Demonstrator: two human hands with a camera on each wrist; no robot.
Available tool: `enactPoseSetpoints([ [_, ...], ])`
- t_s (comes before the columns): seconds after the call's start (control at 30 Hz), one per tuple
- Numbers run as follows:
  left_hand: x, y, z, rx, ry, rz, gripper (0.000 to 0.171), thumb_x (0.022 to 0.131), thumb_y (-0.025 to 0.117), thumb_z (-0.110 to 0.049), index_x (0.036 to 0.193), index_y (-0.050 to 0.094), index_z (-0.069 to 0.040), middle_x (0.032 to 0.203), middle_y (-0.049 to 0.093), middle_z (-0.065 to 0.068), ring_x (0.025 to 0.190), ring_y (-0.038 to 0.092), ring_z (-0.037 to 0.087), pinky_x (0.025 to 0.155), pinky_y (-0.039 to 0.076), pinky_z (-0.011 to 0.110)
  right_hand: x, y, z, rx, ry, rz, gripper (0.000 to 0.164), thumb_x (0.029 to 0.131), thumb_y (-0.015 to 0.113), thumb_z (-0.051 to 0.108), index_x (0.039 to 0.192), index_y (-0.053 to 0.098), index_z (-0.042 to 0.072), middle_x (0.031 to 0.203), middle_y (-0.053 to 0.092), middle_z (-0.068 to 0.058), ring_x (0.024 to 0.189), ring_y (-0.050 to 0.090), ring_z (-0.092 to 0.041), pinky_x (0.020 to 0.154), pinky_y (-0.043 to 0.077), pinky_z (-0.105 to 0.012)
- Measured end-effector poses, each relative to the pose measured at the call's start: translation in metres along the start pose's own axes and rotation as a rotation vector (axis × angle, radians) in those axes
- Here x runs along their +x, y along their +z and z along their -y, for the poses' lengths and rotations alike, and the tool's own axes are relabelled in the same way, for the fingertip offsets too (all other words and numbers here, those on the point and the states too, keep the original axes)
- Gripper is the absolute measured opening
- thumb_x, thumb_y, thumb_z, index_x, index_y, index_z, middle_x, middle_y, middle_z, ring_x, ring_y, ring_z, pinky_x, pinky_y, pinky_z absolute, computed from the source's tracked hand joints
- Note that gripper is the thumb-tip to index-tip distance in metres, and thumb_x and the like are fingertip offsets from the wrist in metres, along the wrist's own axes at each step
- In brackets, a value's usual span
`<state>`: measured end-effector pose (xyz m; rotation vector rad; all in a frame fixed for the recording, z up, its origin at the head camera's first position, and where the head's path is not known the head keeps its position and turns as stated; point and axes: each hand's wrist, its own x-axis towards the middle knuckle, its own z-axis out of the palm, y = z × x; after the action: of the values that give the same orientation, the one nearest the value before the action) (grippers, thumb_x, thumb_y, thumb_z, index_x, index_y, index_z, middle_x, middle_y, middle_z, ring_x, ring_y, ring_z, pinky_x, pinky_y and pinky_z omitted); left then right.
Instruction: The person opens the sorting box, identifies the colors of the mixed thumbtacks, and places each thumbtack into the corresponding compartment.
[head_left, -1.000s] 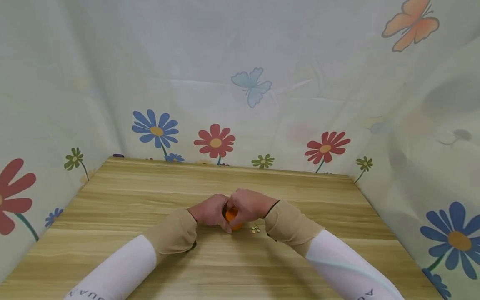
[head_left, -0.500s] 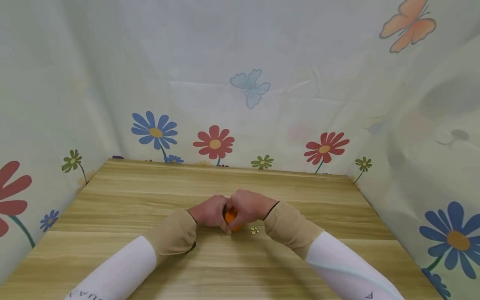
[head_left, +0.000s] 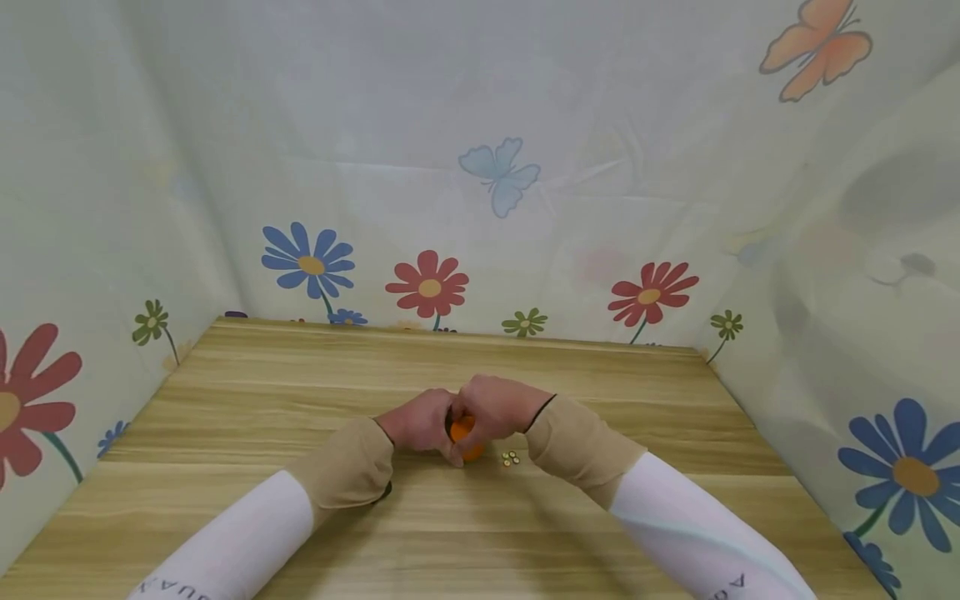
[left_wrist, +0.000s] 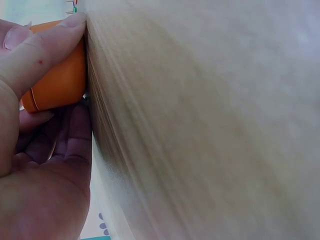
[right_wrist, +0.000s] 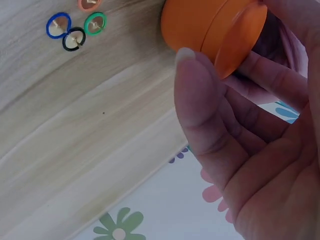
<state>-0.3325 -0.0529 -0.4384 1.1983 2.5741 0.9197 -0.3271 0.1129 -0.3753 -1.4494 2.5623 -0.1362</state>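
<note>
A small orange round container point(head_left: 471, 452) with a seam below its top stands on the wooden table between my hands. My left hand point(head_left: 422, 423) holds its side; in the left wrist view the thumb lies along the orange wall point(left_wrist: 62, 82) and the fingers curl round behind, low by the tabletop. From above, my right hand point(head_left: 504, 410) bends over the container's top. In the right wrist view its thumb is at the lid point(right_wrist: 242, 37) and its fingers curl on the far side. The hands hide much of the container in the head view.
Just right of the container lie several small discs point(right_wrist: 75, 39) with coloured rims and a pin-like point in each middle, resembling thumbtacks. The wooden table point(head_left: 300, 367) meets a flower-printed cloth point(head_left: 570, 250) at its back and sides.
Both hands stay around the orange container in nearly the same place. The right hand and wrist have shifted very slightly. The discs lie where they were.
</note>
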Motion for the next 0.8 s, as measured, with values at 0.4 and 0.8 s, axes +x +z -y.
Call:
enactPoseSetpoints([
  [0.4, -0.0014, -0.0023, -0.0049, -0.041, 0.004, 0.004, 0.043, 0.059, 0.091, -0.023, 0.092, 0.064, -0.016, 0.085, 0.062, -0.009, 0.078, 0.056, 0.011, 0.073, 0.046, 0.023, 0.0001, 0.0004, -0.0017, 0.002, -0.012, 0.001, 0.019, 0.078, 0.074, 0.033, 0.079, 0.069, 0.015, 0.063, 0.053, 0.011, 0.055, 0.044, -0.004, 0.051, 0.038, -0.017],
  [0.8, -0.0013, -0.0016, -0.0038, -0.018, 0.010, -0.012, 0.046, 0.058, 0.091, -0.023, 0.094, 0.063, -0.015, 0.087, 0.062, -0.008, 0.079, 0.055, 0.011, 0.075, 0.045, 0.024, -0.0018, 0.0049, -0.0026, 0.009, -0.063, -0.067, 0.020, 0.078, 0.074, 0.032, 0.078, 0.069, 0.013, 0.062, 0.053, 0.011, 0.055, 0.044, -0.003, 0.051, 0.038, -0.016],
])
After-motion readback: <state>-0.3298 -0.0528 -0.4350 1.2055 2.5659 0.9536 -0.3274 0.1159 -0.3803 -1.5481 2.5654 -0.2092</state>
